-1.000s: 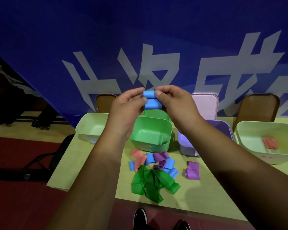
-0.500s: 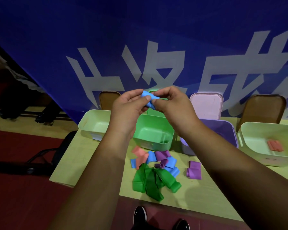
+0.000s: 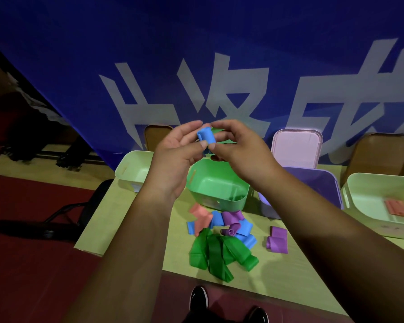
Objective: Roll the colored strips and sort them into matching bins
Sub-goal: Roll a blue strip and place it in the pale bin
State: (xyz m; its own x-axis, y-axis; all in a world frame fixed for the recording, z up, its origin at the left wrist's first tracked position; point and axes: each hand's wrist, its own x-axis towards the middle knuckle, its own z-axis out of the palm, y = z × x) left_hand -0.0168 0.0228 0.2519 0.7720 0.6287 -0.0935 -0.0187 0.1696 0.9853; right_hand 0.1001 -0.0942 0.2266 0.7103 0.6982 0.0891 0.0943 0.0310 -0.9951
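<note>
Four bins line the table [image 3: 131, 220]: a pale green bin [image 3: 135, 170] left of the fingers, a green bin [image 3: 216, 185] directly below them, then a purple bin [image 3: 313, 183] and a second pale bin [image 3: 380, 201] holding one red strip [image 3: 397, 207]. The left hand [image 3: 177, 157] and right hand [image 3: 238, 148] pinch one rolled blue strip [image 3: 205, 137] between narrow fingertips, raised above the green bin. Below lies a loose pile of strips [image 3: 222, 238] near the table's front edge, with open tabletop on its right.

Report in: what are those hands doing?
Left hand and right hand pinch small blue rolled strip. Above green plastic bin. Nothing blocking.

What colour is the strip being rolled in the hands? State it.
Blue. The rolled strip is pinched between the left hand and right hand; head view shows it.
</note>
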